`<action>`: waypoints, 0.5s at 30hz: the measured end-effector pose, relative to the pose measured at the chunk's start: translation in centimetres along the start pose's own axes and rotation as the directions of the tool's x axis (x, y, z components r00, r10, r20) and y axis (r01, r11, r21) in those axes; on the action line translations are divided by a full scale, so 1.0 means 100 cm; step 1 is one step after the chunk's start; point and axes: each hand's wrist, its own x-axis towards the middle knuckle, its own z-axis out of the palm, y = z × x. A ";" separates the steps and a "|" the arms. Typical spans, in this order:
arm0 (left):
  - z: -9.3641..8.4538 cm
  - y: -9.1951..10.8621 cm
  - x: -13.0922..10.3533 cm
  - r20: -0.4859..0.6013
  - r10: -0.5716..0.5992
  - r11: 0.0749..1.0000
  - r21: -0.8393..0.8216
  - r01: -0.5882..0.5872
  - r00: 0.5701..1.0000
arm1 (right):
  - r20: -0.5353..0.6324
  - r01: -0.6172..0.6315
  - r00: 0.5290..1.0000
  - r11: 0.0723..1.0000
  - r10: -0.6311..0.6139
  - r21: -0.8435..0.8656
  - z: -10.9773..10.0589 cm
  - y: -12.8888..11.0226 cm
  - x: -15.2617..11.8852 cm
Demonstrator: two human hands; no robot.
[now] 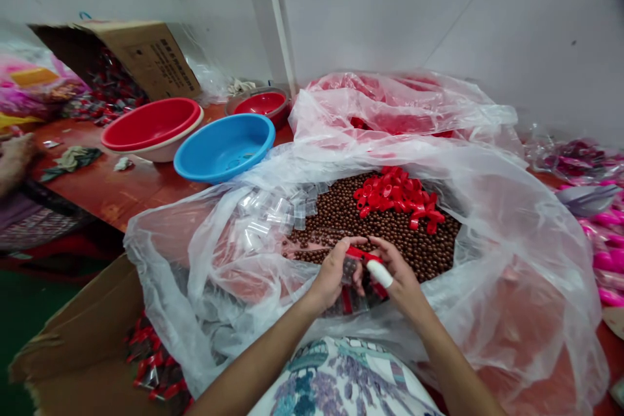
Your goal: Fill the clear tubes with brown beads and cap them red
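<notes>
My left hand (331,278) is closed around a small clear plastic container (350,268) with dark brown balls inside. A red cap (358,252) is at the container's upper end, where my right hand (398,268) pinches it; whether it is fully seated I cannot tell. White wrapping covers one digit of my right hand. Just beyond both hands lies a wide bed of brown balls (336,208), with a pile of loose red caps (394,195) on top. Empty clear containers (266,214) are heaped to the left. Filled containers with red parts (347,300) lie partly hidden below my hands.
Clear plastic sheeting (517,273) surrounds the balls. A blue basin (227,146) and a red basin (151,123) stand on the red table (117,190). One cardboard box (78,331) of filled containers sits lower left, another (141,58) behind. Another person's hand (17,159) is far left.
</notes>
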 end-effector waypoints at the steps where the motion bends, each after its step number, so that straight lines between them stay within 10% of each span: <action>1: -0.001 0.001 -0.001 0.020 -0.009 1.000 0.002 0.009 1.000 | -0.043 -0.098 0.994 0.988 0.104 0.118 0.000 0.002 0.001; 4: -0.001 0.000 -0.003 0.031 -0.042 0.999 0.031 0.041 0.999 | -0.166 -0.178 0.959 0.943 0.230 0.280 0.001 0.006 0.002; 7: 0.001 -0.007 -0.003 0.006 -0.093 0.994 0.050 0.093 0.996 | -0.278 -0.040 0.958 0.993 0.071 0.114 0.006 0.003 0.002; 11: 0.002 -0.011 0.000 -0.090 -0.155 0.987 0.030 0.159 0.984 | 0.034 0.258 0.963 0.869 -0.269 -0.423 0.011 -0.004 -0.001; 15: 0.002 -0.005 0.002 -0.111 -0.131 0.991 -0.006 0.131 0.985 | 0.173 0.373 0.919 0.635 -0.355 -0.677 0.013 -0.002 -0.003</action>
